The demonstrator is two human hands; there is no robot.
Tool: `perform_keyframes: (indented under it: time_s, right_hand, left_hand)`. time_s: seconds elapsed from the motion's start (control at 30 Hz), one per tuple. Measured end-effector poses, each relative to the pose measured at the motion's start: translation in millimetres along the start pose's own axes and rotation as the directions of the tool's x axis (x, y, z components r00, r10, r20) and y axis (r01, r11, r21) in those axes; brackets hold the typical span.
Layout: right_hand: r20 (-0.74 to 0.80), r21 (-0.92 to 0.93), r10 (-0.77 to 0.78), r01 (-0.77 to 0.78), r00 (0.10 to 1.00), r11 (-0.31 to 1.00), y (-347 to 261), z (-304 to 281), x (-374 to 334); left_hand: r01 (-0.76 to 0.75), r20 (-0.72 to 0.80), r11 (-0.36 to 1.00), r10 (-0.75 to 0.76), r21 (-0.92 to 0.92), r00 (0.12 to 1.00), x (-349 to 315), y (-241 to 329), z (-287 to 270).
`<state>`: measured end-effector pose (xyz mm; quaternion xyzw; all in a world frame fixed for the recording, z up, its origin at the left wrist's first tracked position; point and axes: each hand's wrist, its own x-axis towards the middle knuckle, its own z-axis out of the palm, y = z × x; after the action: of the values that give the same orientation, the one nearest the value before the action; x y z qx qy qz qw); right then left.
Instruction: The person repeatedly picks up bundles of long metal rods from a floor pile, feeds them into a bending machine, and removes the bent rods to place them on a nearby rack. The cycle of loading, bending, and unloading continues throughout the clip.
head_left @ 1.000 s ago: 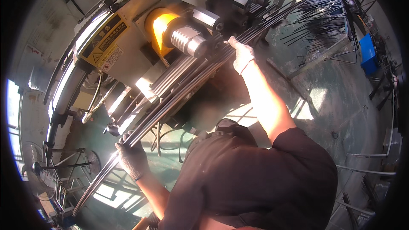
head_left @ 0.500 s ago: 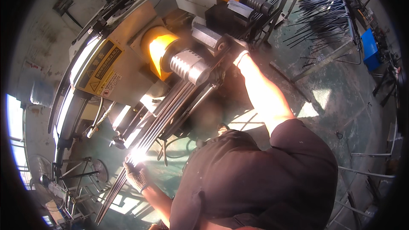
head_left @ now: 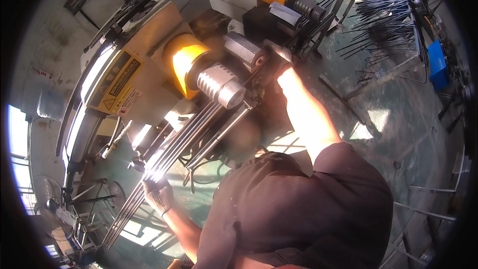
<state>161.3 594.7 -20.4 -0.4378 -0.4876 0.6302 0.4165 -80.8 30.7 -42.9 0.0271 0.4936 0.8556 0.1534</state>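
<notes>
The gloved left hand (head_left: 158, 194) was clenched around a bundle of thin metal rods (head_left: 174, 152) slanting up into the machine's ribbed roller (head_left: 221, 83), where the gloved right hand (head_left: 277, 59) gripped their upper end, so fingers risked being caught there.

Rods lying across the machine

The rod bundle (head_left: 174, 149) is running beneath the roller (head_left: 221, 84), the left hand (head_left: 158, 194) gripping its near end, the right hand (head_left: 279, 60) sitting right of the roller.

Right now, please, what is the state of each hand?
Left hand: gloved, closed around the bundle of metal rods near its lower end.
Right hand: gloved, at the far end of the bundle by the machine; its grip cannot be told.
</notes>
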Motion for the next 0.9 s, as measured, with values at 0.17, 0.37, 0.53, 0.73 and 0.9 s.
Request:
perform_keyframes:
  time_s: [0.17, 0.37, 0.53, 0.73, 0.9]
  right_hand:
    - [-0.214, 0.042, 0.13, -0.124, 0.968, 0.991, -10, -2, 1]
    - [0.049, 0.194, 0.071, -0.079, 0.996, 0.978, 27, 27, -93]
    - [-0.083, 0.158, 0.082, -0.068, 0.993, 0.985, 16, 10, -46]
    - [-0.089, 0.321, 0.188, -0.15, 0.978, 0.935, 11, -16, 31]
    - [-0.104, -0.518, -0.119, 0.048, 0.988, 0.854, 60, -2, 27]
  left_hand:
    - [0.105, -0.069, 0.885, -0.152, -0.453, 0.986, 22, 16, -38]
    - [0.113, -0.256, 0.886, -0.249, -0.45, 0.934, 11, 5, 23]
    - [0.147, -0.081, 0.979, -0.16, -0.142, 0.984, -6, -16, 55]
    - [0.092, -0.228, 0.92, -0.19, -0.382, 0.955, 9, -3, 32]
    - [0.051, -0.252, 0.911, -0.166, -0.41, 0.953, 7, -7, 38]
